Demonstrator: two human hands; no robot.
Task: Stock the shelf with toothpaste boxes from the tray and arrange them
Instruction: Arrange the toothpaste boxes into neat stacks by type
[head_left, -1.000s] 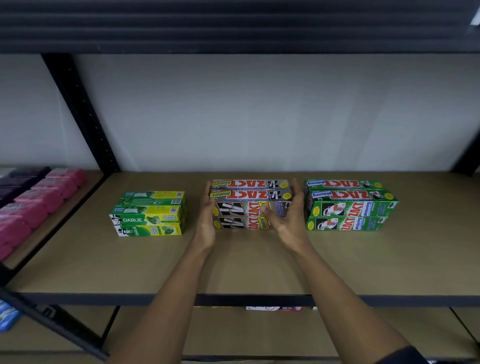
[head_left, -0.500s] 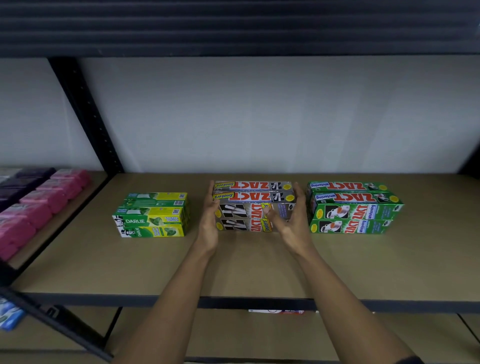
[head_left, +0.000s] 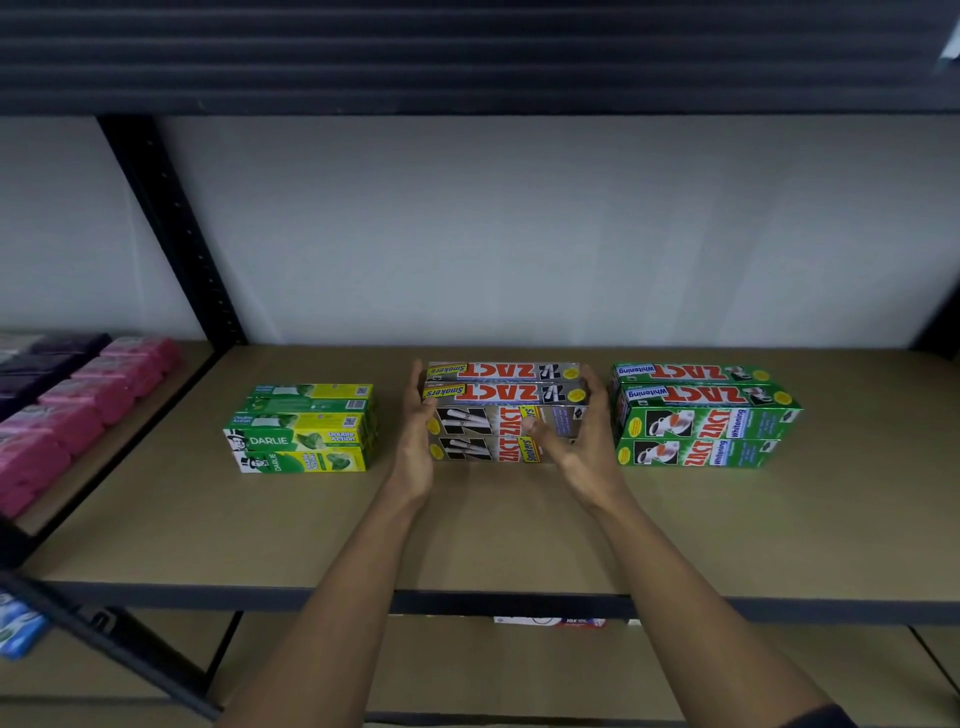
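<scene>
Midway along the shelf (head_left: 519, 530), the left hand (head_left: 415, 431) and right hand (head_left: 584, 441) press flat, fingers straight, against the two ends of the silver toothpaste stack (head_left: 498, 410), gripping nothing. Uneven pressure could skew its top boxes or nudge it into the green stack (head_left: 701, 415) nearby.

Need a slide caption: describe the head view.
Left hand and right hand flank the silver ZACT stack between Darlie boxes and green ZACT boxes.
</scene>
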